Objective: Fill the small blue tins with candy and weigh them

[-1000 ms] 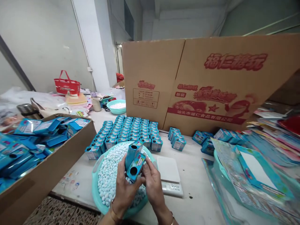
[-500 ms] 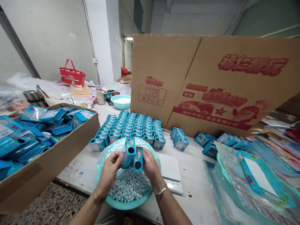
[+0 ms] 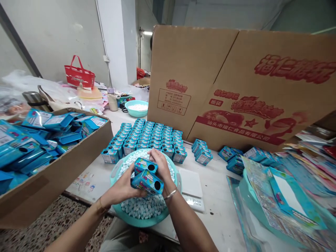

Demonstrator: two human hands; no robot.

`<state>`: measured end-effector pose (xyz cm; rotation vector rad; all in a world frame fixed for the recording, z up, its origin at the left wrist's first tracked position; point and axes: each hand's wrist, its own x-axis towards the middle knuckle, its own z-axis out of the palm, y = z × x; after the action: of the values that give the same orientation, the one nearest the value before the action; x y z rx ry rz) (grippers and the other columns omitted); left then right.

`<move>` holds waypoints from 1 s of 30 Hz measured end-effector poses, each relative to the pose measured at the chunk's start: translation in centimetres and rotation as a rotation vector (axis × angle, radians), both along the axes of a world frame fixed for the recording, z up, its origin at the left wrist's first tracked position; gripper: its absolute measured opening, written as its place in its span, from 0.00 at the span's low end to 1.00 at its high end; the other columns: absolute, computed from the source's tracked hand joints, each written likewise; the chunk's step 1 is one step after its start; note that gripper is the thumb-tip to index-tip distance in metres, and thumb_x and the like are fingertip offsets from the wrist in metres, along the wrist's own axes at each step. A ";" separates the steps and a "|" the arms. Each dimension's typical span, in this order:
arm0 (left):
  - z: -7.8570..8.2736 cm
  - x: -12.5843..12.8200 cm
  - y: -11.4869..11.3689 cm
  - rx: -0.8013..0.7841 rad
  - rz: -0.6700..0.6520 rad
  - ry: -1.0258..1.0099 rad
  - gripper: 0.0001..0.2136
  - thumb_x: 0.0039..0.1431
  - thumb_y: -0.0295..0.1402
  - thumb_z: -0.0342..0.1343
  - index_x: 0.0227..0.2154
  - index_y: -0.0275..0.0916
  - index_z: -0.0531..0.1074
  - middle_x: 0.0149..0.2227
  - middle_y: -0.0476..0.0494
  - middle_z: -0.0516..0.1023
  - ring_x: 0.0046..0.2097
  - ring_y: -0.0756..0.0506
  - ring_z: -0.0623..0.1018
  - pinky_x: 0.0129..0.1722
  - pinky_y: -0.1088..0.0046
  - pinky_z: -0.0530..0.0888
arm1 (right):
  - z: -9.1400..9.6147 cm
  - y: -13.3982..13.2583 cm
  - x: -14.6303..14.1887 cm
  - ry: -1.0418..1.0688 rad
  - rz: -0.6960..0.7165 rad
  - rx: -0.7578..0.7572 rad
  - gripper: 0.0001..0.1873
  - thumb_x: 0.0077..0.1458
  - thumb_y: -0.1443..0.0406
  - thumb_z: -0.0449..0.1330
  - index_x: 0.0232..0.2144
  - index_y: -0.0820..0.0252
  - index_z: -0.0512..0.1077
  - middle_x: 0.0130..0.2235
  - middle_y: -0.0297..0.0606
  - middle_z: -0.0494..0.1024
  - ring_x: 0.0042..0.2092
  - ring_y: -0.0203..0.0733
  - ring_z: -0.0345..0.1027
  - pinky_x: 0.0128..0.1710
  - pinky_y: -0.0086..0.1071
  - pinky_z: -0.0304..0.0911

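Well, at the far left a brown carton [image 3: 78, 148] is heaped with loose blue packets [image 3: 59, 122], and behind it stand a metal flask [image 3: 36, 99] and a red bag [image 3: 80, 77]. The left hand [image 3: 126, 187] is closed round two small boxes [image 3: 147, 180], thumb on one side and fingers underneath, clamping them together side by side; they are tilted, with their round dark holes toward the right. Both are above a turquoise tub [image 3: 141, 223] full of pale blue and white sweets [image 3: 143, 206]. Beyond the tub, close rows of blue boxes [image 3: 147, 136] stand on the white table [image 3: 217, 196]. The right hand [image 3: 159, 164] is just beside the held pair, fingers bent inward over the sweets; whether it grips anything I cannot tell. Next come a white scale [image 3: 189, 185], a short row of boxes [image 3: 202, 154] before a large cardboard box [image 3: 223, 87], and, at the right, another tub [image 3: 246, 190] topped with shiny sheets [image 3: 278, 196].
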<state>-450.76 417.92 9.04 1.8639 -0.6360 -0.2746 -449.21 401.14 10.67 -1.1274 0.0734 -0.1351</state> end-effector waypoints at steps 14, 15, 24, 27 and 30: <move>3.3 1.5 7.2 0.803 0.233 -0.526 0.30 0.51 0.40 0.58 0.58 0.40 0.62 0.48 0.35 0.73 0.50 0.32 0.73 0.47 0.57 0.70 | -4.5 -2.4 4.9 -0.244 -0.029 -0.505 0.17 0.56 0.51 0.57 0.28 0.57 0.75 0.25 0.31 0.69 0.30 0.37 0.61 0.35 0.31 0.58; 3.1 1.9 6.4 0.872 0.204 -0.535 0.30 0.51 0.38 0.56 0.58 0.38 0.62 0.46 0.34 0.73 0.48 0.32 0.73 0.45 0.57 0.71 | -4.6 -2.0 5.4 -0.274 0.007 -0.527 0.15 0.54 0.52 0.59 0.27 0.56 0.76 0.28 0.33 0.72 0.34 0.39 0.63 0.40 0.32 0.58; 2.1 4.0 2.5 0.917 0.099 -0.561 0.31 0.49 0.34 0.54 0.58 0.35 0.62 0.45 0.32 0.72 0.46 0.32 0.72 0.41 0.59 0.70 | -6.2 -2.1 6.4 -0.306 0.242 -0.697 0.12 0.50 0.57 0.65 0.20 0.55 0.76 0.26 0.32 0.72 0.35 0.39 0.62 0.44 0.33 0.53; 1.2 3.6 1.9 0.831 0.089 -0.543 0.32 0.48 0.35 0.56 0.58 0.36 0.62 0.46 0.32 0.73 0.48 0.32 0.71 0.44 0.58 0.70 | -6.6 -2.5 5.5 -0.234 0.191 -0.645 0.19 0.51 0.56 0.63 0.14 0.57 0.71 0.21 0.29 0.68 0.29 0.36 0.59 0.37 0.30 0.53; 0.1 3.2 1.5 0.710 0.072 -0.499 0.33 0.48 0.38 0.58 0.59 0.36 0.61 0.52 0.31 0.71 0.52 0.31 0.71 0.49 0.55 0.70 | -6.7 -2.8 4.2 -0.136 0.110 -0.562 0.18 0.50 0.54 0.63 0.16 0.58 0.72 0.21 0.29 0.71 0.29 0.37 0.60 0.34 0.30 0.54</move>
<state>-447.53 419.37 9.16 2.6731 -0.8770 0.0341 -445.00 398.38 3.93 -1.6760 -0.1582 -0.1379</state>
